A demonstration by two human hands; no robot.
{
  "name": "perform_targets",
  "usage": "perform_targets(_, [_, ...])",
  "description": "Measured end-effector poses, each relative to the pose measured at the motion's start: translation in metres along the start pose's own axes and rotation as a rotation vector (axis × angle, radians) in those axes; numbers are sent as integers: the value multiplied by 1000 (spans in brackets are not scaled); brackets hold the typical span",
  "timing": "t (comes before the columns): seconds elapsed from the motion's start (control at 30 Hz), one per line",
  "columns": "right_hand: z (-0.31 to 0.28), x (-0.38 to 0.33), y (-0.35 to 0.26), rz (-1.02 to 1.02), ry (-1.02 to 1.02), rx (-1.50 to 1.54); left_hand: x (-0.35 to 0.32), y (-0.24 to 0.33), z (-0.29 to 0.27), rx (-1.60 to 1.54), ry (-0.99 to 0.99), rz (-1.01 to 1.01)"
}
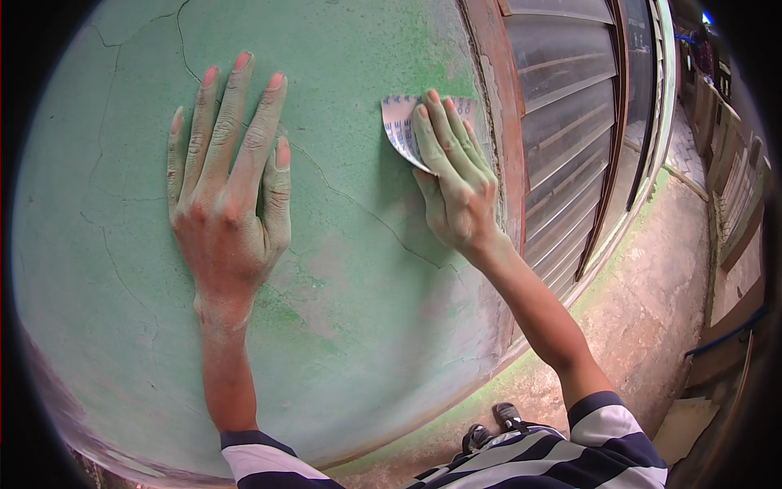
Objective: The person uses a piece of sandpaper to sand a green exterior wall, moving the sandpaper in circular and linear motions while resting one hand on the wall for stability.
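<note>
Slatted window [566, 147] (brown-framed) beside a concrete path [652, 269].

Two hands [224, 200] [462, 187], one paper sheet [400, 129], two feet [507, 413] [477, 437]

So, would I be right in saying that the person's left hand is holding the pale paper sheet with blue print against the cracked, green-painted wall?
Not quite: it is the person's right hand that holds the pale paper sheet with blue print against the cracked, green-painted wall, as the head view shows.
</note>
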State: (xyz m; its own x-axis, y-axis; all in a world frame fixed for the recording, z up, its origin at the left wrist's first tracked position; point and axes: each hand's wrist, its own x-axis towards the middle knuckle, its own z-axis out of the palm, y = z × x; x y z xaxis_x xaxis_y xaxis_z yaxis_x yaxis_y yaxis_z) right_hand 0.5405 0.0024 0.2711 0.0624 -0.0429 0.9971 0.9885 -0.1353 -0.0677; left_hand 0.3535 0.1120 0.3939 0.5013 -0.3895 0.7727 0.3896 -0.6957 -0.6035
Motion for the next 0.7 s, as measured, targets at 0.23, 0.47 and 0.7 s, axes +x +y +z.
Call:
perform_targets(0.23, [3, 19, 4, 60, 82, 8, 2, 3, 2, 20, -29, -3])
perform_targets(0.47, [-3, 30, 1, -51, -3, 29, 4, 3, -1, 23, -28, -24])
perform_targets(0.7, [0, -12, -14, 34, -89, 45, 6, 6, 8, 17, 17, -39])
